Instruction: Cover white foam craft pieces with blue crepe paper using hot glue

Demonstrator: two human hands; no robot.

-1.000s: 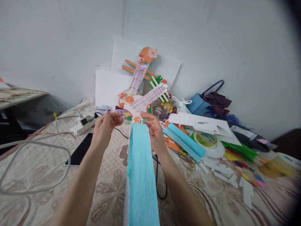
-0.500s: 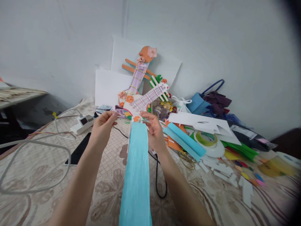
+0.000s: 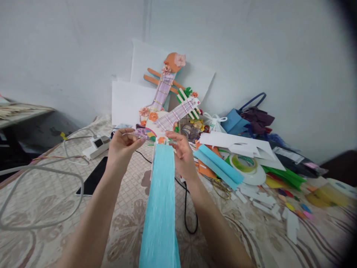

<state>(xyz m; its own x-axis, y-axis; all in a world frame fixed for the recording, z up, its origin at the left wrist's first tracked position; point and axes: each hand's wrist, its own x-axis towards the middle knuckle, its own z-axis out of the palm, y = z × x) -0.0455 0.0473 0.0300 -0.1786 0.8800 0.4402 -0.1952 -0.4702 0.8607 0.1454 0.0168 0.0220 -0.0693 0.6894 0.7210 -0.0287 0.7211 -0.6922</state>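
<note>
A long, narrow piece covered in light-blue crinkled paper [image 3: 161, 201] runs from near my body up to a point between my hands. My left hand [image 3: 122, 147] is left of its far end, apart from it, with the fingers loosely curled and the thumb stretched to the right. On the other side my right hand [image 3: 182, 154] has its index finger extended and the other fingers bent, close against the far end's right edge. Contact there cannot be made out. Behind the hands, flower-decorated paper guitars [image 3: 164, 121] with purple strings lean together.
To the right lie a folded blue sheet [image 3: 219, 165], tape rolls [image 3: 244, 163], scissors [image 3: 221, 188], white card scraps [image 3: 264, 201] and coloured discs. On the left are a power strip [image 3: 96, 147], a dark tablet [image 3: 93, 178] and looped white cable [image 3: 82, 186]. A wall stands behind.
The near end of the blue piece has swung left. My left hand has shifted slightly left, its thumb and fingers parting after coming together. My right hand has stayed nearly still.
</note>
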